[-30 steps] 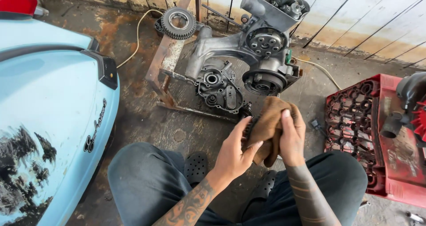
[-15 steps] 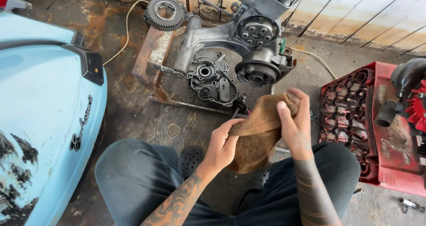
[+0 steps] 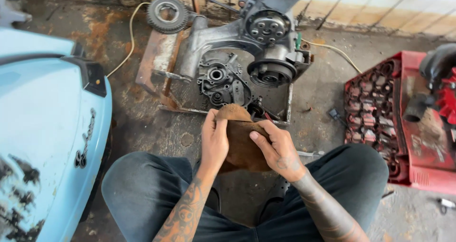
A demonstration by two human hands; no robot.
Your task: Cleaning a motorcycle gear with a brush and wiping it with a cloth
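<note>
1. Nearest, we sit with knees apart in dark trousers [image 3: 156,194] on the stained concrete floor [image 3: 323,94].
2. Between our knees we hold a brown rag [image 3: 242,142]: our left hand [image 3: 214,140] pinches its left edge, our right hand [image 3: 280,149] closes on its right side, fingers over the cloth.
3. Left of us stands a light blue scooter body [image 3: 42,128]; right, a red socket tray [image 3: 380,113].
4. Just beyond the rag lies a grey engine casing [image 3: 237,56] on a rusty metal frame [image 3: 156,56].
5. Farthest left sits a toothed gear [image 3: 167,14].
</note>
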